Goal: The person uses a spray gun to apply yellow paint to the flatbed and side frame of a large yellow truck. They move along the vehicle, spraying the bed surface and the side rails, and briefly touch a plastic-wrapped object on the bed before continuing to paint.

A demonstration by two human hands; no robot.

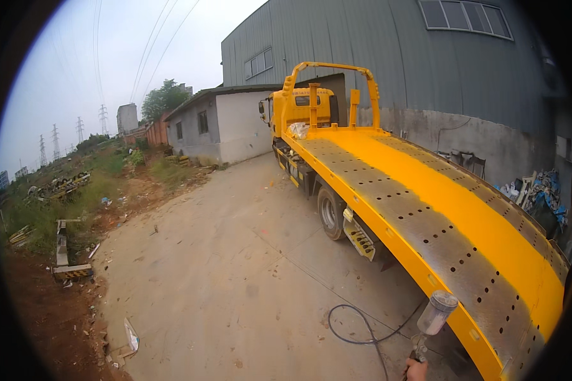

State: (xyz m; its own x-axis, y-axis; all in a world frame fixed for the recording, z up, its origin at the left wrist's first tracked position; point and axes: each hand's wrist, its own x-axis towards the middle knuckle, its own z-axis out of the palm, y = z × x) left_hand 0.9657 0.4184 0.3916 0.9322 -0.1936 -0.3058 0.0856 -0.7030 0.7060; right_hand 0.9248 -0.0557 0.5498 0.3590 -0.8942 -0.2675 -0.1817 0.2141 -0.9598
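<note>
At the lower right, my right hand (pixel 415 370) is closed around the grip of a paint spray gun (pixel 436 314), only partly in the picture. The gun's cup sits on top, cloudy and greyish, with a pale lid. Just beyond it runs the side rail of a yellow flatbed tow truck (pixel 388 232). Yellow paint covers a broad strip down the middle of the bed, while the perforated bands on both sides are bare, worn metal. My left hand is out of the picture.
A dark hose (pixel 353 306) loops over the concrete beside the truck. A rear wheel (pixel 330 213) and a yellow bracket (pixel 360 239) sit under the bed. Scrap and bags (pixel 539 197) lie against the wall at right. Weeds and a metal frame (pixel 63 251) border the left.
</note>
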